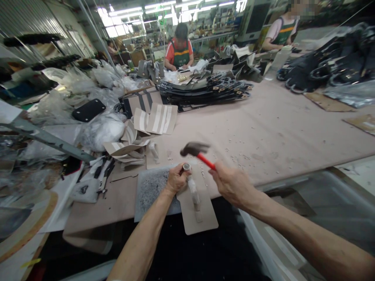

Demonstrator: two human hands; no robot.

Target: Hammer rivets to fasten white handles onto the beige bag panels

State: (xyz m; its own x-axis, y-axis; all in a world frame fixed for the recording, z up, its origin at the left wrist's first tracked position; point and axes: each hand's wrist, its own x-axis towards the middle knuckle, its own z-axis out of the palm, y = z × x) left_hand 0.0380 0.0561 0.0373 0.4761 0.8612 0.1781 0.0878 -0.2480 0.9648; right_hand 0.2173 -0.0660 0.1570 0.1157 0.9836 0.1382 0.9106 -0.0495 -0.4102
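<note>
My right hand (231, 183) is closed around the red handle of a claw hammer (195, 148), whose dark head is raised just above and beside my left hand. Closed too, my left hand (177, 177) grips a round metal setting punch (186, 167) upright, its flat top showing. Under the punch lies a beige flat panel (202, 218) with a plastic-wrapped handle (193, 193) on it. The panel overlaps a worn grey pad (152, 191) and sticks out past the table's front edge. The punch's lower end is hidden by my fingers.
Beige panels with white strips (161, 119) are piled at the left. Behind them lies a stack of black straps (202, 93). Tiny loose metal pieces (241, 160) dot the table (281, 132). Tools (105, 173) and plastic bags stand left; two persons work across the table.
</note>
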